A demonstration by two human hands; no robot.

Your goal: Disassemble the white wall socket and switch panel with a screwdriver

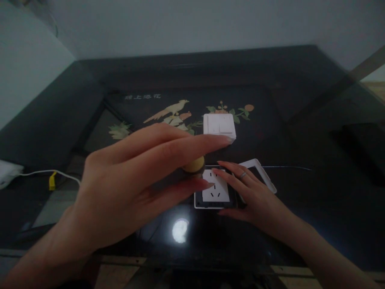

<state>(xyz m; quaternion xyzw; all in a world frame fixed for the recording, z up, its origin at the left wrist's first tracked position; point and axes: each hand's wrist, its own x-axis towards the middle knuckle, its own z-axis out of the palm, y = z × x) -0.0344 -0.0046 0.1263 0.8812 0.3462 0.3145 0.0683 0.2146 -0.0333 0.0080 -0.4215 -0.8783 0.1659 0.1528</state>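
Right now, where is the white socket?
In the head view, the white socket lies right of centre on the dark table, beside the right hand, partly behind the left thumb.

Homelike room, bird-decorated glossy table

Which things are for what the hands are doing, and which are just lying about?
Seem part of the job:
yellow-and-dark rounded handle, in the left hand
white square plastic socket, with the right hand on it
white angular plastic frame, probably

Seem just lying about:
white square plastic switch
thin white cable
small yellow tag
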